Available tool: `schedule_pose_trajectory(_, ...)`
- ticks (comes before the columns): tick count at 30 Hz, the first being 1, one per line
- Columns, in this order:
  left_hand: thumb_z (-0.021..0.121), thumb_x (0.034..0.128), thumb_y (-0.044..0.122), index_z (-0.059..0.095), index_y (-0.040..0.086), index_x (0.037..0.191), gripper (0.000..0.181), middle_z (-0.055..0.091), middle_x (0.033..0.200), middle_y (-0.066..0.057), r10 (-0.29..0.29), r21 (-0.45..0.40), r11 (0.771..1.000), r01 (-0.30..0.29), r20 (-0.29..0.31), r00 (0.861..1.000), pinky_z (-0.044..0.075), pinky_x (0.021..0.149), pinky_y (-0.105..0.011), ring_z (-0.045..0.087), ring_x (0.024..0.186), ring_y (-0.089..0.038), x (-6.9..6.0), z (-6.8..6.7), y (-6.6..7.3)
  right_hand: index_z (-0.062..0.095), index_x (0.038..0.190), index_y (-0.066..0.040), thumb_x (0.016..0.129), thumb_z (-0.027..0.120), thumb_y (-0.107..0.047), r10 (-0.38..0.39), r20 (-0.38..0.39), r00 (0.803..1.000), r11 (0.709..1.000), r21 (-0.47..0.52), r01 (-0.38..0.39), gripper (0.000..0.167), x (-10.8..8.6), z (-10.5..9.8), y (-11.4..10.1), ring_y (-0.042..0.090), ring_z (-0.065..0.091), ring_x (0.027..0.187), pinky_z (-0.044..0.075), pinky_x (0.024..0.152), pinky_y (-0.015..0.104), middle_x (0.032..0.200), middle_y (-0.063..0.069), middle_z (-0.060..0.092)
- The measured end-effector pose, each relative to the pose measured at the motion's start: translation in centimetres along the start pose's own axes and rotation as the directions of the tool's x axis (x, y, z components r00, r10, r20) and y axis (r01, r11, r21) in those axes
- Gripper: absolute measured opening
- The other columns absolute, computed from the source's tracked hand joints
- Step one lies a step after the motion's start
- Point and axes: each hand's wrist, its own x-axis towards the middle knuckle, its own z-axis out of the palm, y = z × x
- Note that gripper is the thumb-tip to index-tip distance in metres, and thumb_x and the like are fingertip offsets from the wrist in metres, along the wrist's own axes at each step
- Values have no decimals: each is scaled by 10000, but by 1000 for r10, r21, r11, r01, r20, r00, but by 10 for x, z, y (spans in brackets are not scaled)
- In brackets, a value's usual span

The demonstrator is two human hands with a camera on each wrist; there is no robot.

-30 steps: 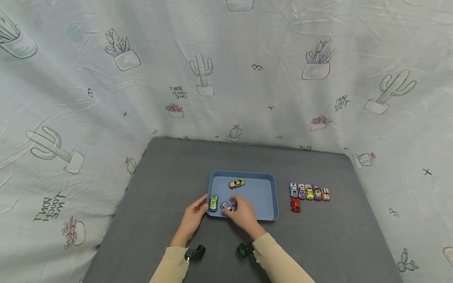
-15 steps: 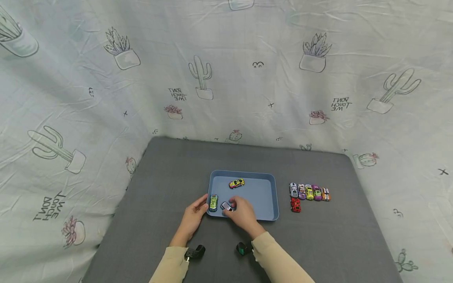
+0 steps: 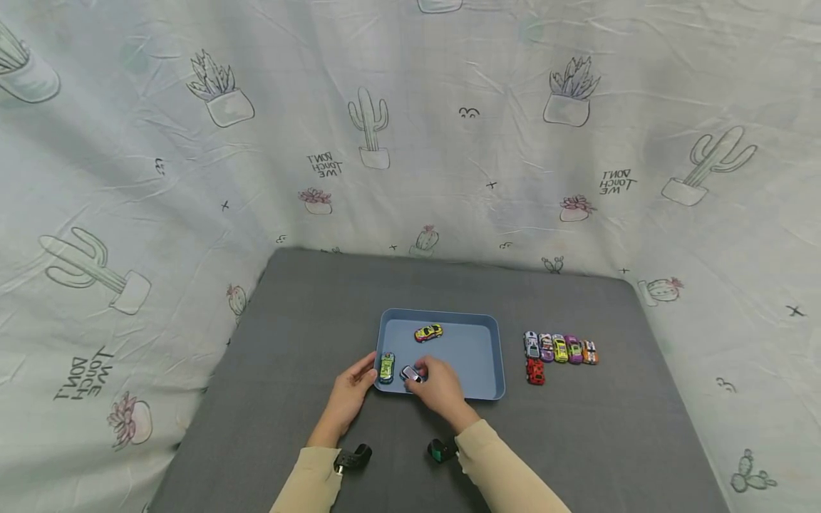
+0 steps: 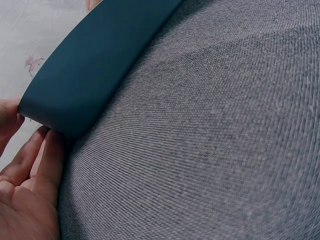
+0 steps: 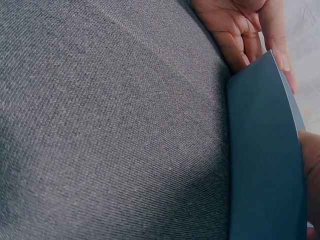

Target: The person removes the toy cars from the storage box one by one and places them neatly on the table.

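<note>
A blue tray (image 3: pixel 468 360) lies on the grey table. At its near left corner my left hand (image 3: pixel 348 395) holds the tray, with the thumb over the rim and the fingers against the outer wall, as the left wrist view shows. Inside the tray, my right hand (image 3: pixel 442 390) pinches a small silver-white toy car (image 3: pixel 408 372), partly covered by the fingers. A green toy car (image 3: pixel 387 368) stands to the left of it by the tray's left wall. Farther back in the tray sits a yellow toy car (image 3: pixel 428 333). The tray wall mostly hides the right hand (image 5: pixel 312 165) in the right wrist view.
Right of the tray, several toy cars stand side by side in a row, among them a yellow one (image 3: pixel 561 349) and an orange one (image 3: pixel 590 352). A red toy car (image 3: pixel 535 371) stands before the row's left end. A cactus-print cloth (image 3: pixel 410 142) hangs behind the table (image 3: pixel 321 299).
Both hands, the tray and the toy cars keep nearly the same places. Only the hanging cloth shifts slightly.
</note>
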Motion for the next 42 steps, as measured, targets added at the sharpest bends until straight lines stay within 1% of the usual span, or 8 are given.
schedule_pose_trajectory(6,573,986,116,490,46,1415,442,509,1396,-157,8,5,1000,-8,-5,1000,409,1022,-297,459,1298,-251,1,0,-1,680,961,-102,770,792,-260,13,-4,1000,1000,29,-13,272,-1,-2,-1,128,505,706,437,636,310,797,-36,585)
schedule_pose_trajectory(12,571,986,108,498,52,1410,434,512,1393,-159,1,19,1000,-1,-14,1000,408,1029,-327,461,1295,-256,0,-1,0,672,1024,-75,808,761,-211,55,1,998,985,161,-54,270,-1,-5,0,135,518,747,466,639,292,866,-11,595)
schedule_pose_trajectory(16,564,989,97,490,43,1414,435,504,1399,-166,-1,7,1000,1,-4,1000,392,1043,-369,455,1301,-257,2,-2,1,663,1058,-58,823,752,-192,58,-33,998,972,230,-49,284,0,-9,4,133,523,750,477,603,264,908,4,597)
schedule_pose_trajectory(23,600,975,203,532,175,1402,433,530,1390,-74,6,9,1000,-6,-34,999,388,1052,-368,467,1293,-201,15,-5,-33,652,1084,-52,842,746,-185,78,-114,990,950,310,-39,292,-1,-30,16,135,523,708,487,527,269,923,19,581)
schedule_pose_trajectory(27,605,971,224,539,176,1396,433,536,1384,-74,13,13,1000,-12,-32,999,387,1053,-365,471,1289,-204,17,-6,-34,676,1078,-61,820,763,-201,82,-221,972,962,271,-20,307,-1,-45,29,151,527,766,466,596,295,913,10,605)
schedule_pose_trajectory(30,600,975,221,536,163,1397,431,534,1384,-90,17,13,1000,-17,-33,999,380,1057,-374,472,1288,-217,17,-6,-34,690,1083,-71,812,771,-217,108,-279,954,971,233,-42,318,-1,-57,42,175,529,825,447,664,329,923,18,627)
schedule_pose_trajectory(34,596,977,220,525,152,1406,440,527,1390,-100,21,26,999,-20,-35,999,377,1060,-383,468,1293,-229,17,-5,-35,682,1090,-56,820,767,-224,164,-314,935,965,247,-87,329,-4,-73,59,203,523,857,438,697,349,955,55,630)
schedule_pose_trajectory(42,600,974,213,531,153,1402,438,527,1392,-89,11,40,999,-9,-43,999,381,1059,-386,466,1293,-223,18,-5,-35,653,1138,-18,843,743,-229,238,-376,895,948,292,-130,374,-9,-98,92,242,520,883,424,709,355,1005,112,630)
